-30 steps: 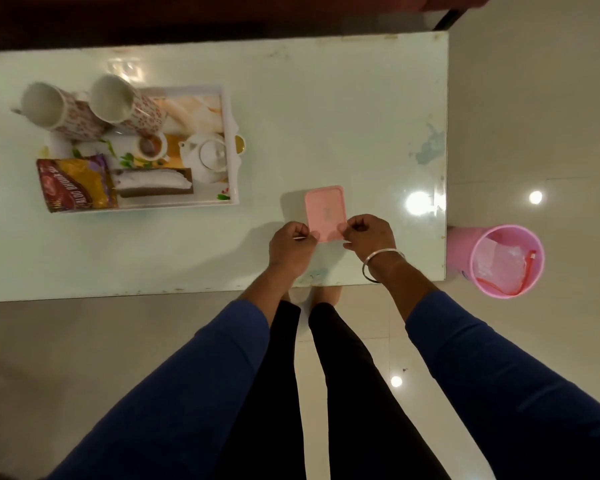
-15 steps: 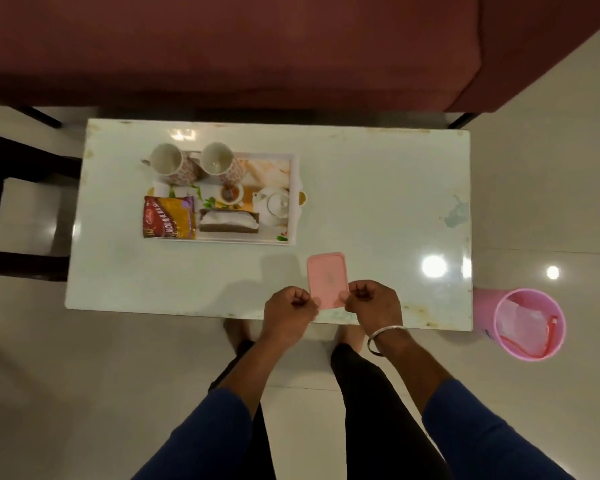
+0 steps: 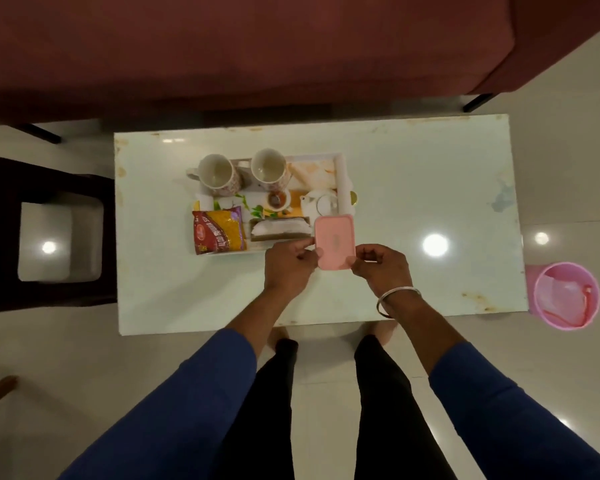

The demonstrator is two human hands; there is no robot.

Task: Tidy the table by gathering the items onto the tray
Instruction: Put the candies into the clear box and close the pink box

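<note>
Head view — pink box (image 3: pixel 335 242) held over tray's (image 3: pixel 342 174) near right corner.
Left hand (image 3: pixel 288 268) and right hand (image 3: pixel 381 266) each pinched a near corner, other fingers curled. Box looked light, rigid, smooth plastic — likely slippery; side edges seemed the safer hold. Long axis ran away from the person, lid up.

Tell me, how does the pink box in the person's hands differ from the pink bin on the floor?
The pink box is flat, rectangular and closed by a lid; the pink bin is round and open on top, with a clear bag inside. The box is held over the table by the left hand and right hand, at the tray corner; the bin stands on the floor beside the table's right end. Both are pink.
</note>
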